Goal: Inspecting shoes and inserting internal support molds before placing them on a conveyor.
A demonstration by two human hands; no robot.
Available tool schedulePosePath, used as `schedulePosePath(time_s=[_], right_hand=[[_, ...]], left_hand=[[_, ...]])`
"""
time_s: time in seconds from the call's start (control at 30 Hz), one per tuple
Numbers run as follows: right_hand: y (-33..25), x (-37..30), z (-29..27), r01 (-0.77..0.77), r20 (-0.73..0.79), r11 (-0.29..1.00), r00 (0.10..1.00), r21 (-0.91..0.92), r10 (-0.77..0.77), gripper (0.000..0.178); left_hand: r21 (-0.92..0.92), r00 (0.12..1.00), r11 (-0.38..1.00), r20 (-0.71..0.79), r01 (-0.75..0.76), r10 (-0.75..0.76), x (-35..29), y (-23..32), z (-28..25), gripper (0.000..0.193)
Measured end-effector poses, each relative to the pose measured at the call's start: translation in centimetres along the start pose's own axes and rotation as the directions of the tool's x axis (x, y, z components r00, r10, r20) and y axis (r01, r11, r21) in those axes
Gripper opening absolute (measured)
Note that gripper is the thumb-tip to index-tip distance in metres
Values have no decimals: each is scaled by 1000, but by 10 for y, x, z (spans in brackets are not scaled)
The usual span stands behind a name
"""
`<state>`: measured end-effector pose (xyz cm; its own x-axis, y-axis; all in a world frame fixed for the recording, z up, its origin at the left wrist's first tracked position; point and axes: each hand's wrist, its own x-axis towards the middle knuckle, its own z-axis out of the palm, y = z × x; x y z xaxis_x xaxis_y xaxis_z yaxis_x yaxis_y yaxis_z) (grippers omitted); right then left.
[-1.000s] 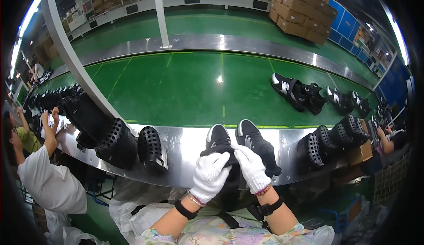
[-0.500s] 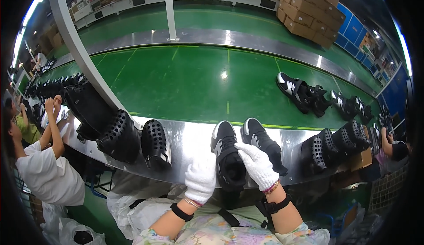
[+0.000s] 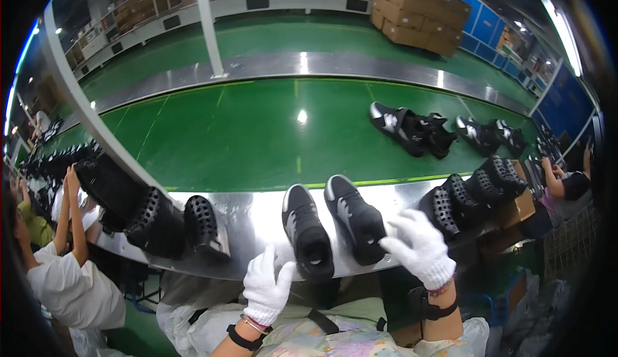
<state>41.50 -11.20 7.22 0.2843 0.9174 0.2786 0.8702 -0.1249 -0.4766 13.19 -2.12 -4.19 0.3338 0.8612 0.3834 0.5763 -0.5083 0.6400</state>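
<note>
Two black sneakers with silver-grey toes stand side by side before me on the metal ledge, toes pointing away: a left sneaker [image 3: 308, 228] and a right sneaker [image 3: 353, 218]. My left hand [image 3: 266, 285], in a white knit glove, is open beside the left sneaker's heel, with thumb and fingers apart and nothing in it. At the right sneaker's heel my gloved right hand [image 3: 421, 247] is open, fingers spread. Its fingertips come close to the collar; whether they touch it I cannot tell.
A perforated black shoe form [image 3: 205, 225] stands on the ledge [image 3: 257, 212] at left, near larger black ones [image 3: 154, 225]. More perforated forms [image 3: 444, 209] line the right. Sneakers [image 3: 415, 128] sit on the green belt [image 3: 212, 144]. A pole [image 3: 96, 112] rises at left. Co-workers flank me.
Both hands have come away from the left sneaker, the left hand back toward me, the right hand out to the right sneaker's heel. The view has shifted, too.
</note>
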Motion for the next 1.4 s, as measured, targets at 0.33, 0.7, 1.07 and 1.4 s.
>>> schedulePosePath(time_s=[0.33, 0.7, 1.07, 1.4], right_hand=[[20, -10, 100, -52, 7, 951, 999, 305, 53, 48], [117, -37, 133, -98, -322, 986, 937, 135, 137, 31], [118, -38, 139, 78, -398, 995, 912, -65, -97, 19], [107, -19, 136, -44, -291, 989, 953, 138, 83, 18]], left_hand=[[165, 993, 979, -11, -116, 120, 98, 29, 60, 42], [519, 867, 753, 480, -405, 135, 99, 112, 71, 56], [544, 913, 838, 362, -42, -190, 255, 33, 81, 60], [283, 875, 832, 73, -478, 478, 136, 32, 73, 37]])
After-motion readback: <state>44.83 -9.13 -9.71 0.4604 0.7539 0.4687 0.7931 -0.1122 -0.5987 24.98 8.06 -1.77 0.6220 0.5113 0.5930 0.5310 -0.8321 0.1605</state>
